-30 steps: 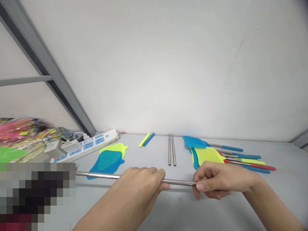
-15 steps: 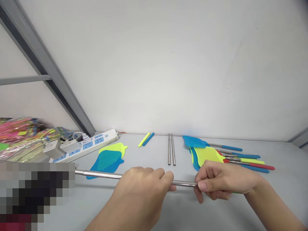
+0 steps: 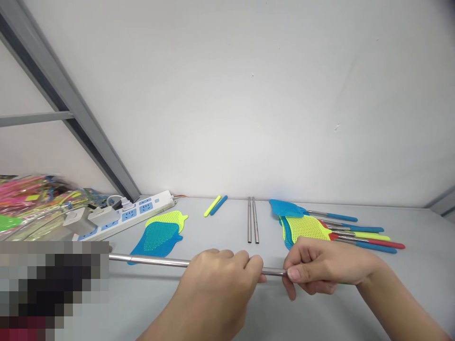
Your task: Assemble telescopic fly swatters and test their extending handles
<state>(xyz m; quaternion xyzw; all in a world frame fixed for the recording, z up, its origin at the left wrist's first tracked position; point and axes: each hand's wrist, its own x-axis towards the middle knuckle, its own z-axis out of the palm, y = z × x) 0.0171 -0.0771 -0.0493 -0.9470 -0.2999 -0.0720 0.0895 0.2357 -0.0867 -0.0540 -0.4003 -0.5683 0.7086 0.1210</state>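
Observation:
A shiny metal telescopic rod [image 3: 159,260] lies level across the front, held above the table. My left hand [image 3: 220,289] is closed around its middle, palm down, knuckles upward. At the rod's right end, my right hand [image 3: 320,267] pinches the tip between thumb and fingers. A sliver of green shows beneath the right hand; what it belongs to is hidden. Behind the rod's left part lie a blue fly swatter head [image 3: 156,239] and a yellow fly swatter head [image 3: 168,219], overlapping. The rod's left end runs up to a blurred-out patch.
Two metal rods [image 3: 252,220] lie side by side mid-table. Left of them are a yellow grip [image 3: 212,206] and a blue grip [image 3: 219,205]. Several assembled fly swatters [image 3: 305,228] are piled right. A power strip [image 3: 130,215] with plugs and bagged colourful items [image 3: 31,199] sit left.
My left hand has shifted slightly right, and the rod's right tip with my right hand a little left. The hands are closer together. Everything on the table stays put.

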